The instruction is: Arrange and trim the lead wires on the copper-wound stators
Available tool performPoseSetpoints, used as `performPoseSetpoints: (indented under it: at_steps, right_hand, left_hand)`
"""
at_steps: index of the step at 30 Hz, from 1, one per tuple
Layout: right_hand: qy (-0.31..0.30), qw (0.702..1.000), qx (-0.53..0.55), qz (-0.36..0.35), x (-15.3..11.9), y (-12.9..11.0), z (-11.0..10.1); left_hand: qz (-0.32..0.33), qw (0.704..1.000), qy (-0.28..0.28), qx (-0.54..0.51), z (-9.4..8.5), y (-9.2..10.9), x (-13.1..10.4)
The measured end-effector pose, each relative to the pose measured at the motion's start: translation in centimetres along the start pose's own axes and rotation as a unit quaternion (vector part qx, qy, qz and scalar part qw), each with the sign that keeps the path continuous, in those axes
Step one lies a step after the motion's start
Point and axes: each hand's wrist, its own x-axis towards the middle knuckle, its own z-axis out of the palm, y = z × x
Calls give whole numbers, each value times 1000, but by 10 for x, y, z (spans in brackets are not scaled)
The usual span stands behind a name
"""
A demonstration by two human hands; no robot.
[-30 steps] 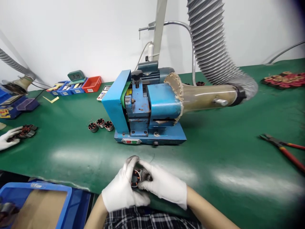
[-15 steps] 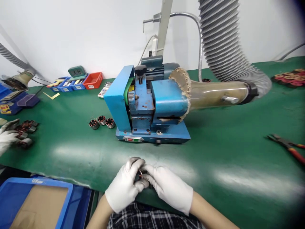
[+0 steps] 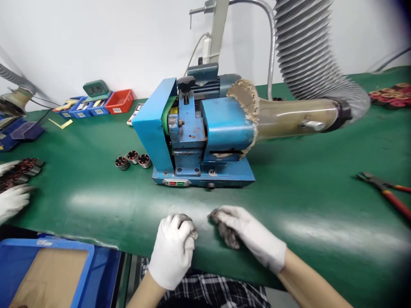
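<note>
Fingers of the left hand (image 3: 173, 252), in a white glove with dark-stained tips, are curling inward like a loose fist; the grip's inner side is facing away, so its closure and any contents cannot be told. Fingers of the right hand (image 3: 248, 237), gloved alike, are bending, the thumb and forefinger lying close together at the tips and the others curling beneath; whether they are closing on anything cannot be told. The two hands are hovering apart over the near part of a glossy green work surface (image 3: 128, 209).

Just beyond them, a blue metal belt-driven machine (image 3: 227, 128) is standing on the surface. Beside its left foot, three short silvery cylinders with copper windings (image 3: 132, 157) are sitting upright in a group. From the machine's right side, a translucent brown tube (image 3: 289, 117) is leading into a grey corrugated hose (image 3: 305, 47).

Farther right, red-handled pliers (image 3: 394, 203) are lying open, and pink and tan ring-shaped parts (image 3: 390, 96) are resting behind them. At far left, a co-worker's white-gloved hands (image 3: 14, 201) are flanking a cluster of wound cylinders (image 3: 31, 167). Behind, a red plastic bin (image 3: 119, 102) is standing beside small blue bins (image 3: 99, 110) and a green digital clock (image 3: 96, 88). At lower left, a blue plastic tray (image 3: 90, 267) is holding a flat brown sheet (image 3: 51, 273).
</note>
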Motion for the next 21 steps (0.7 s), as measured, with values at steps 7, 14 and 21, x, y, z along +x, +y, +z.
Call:
performPoseSetpoints:
  at_steps: [7, 14, 21]
  right_hand:
    - [115, 822, -394, -394, -11, 7, 15]
    - [95, 731, -491, -463, 12, 23, 38]
    - [104, 757, -515, -389, 9, 24, 39]
  left_hand:
    - [-3, 1000, 0, 16, -1, 2, -3]
    - [5, 999, 33, -18, 0, -6, -3]
    - [-40, 997, 15, -71, 2, -34, -1]
